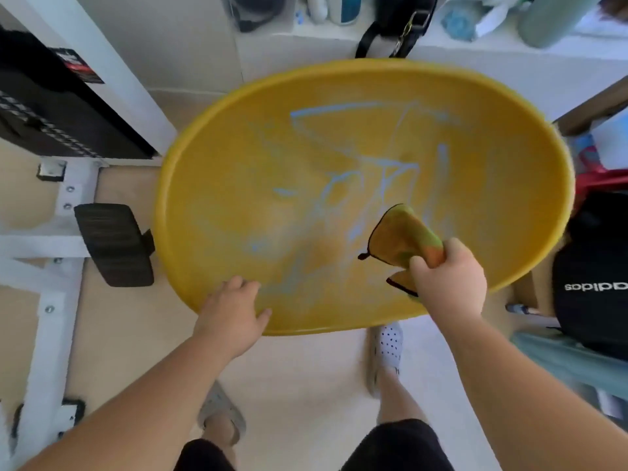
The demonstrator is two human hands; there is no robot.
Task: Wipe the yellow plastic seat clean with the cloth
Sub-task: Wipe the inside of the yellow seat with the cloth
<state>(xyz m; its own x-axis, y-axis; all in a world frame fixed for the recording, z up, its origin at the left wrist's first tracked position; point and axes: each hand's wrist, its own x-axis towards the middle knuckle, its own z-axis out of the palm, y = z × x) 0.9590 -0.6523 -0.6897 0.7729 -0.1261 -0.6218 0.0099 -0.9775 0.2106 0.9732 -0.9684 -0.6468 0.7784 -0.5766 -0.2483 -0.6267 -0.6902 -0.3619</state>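
On yellow seat [272, 164], long axis left-right: left hand [231, 311] flat, right hand [448, 280] grips cloth [404, 236].

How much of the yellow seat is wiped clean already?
Not much looks done: pale blue scribbles cover the middle of the yellow seat. In hand: the right hand grips the cloth at the seat's near right part, while the left hand rests on the near rim. Left: wiping off nearly all the scribbles.
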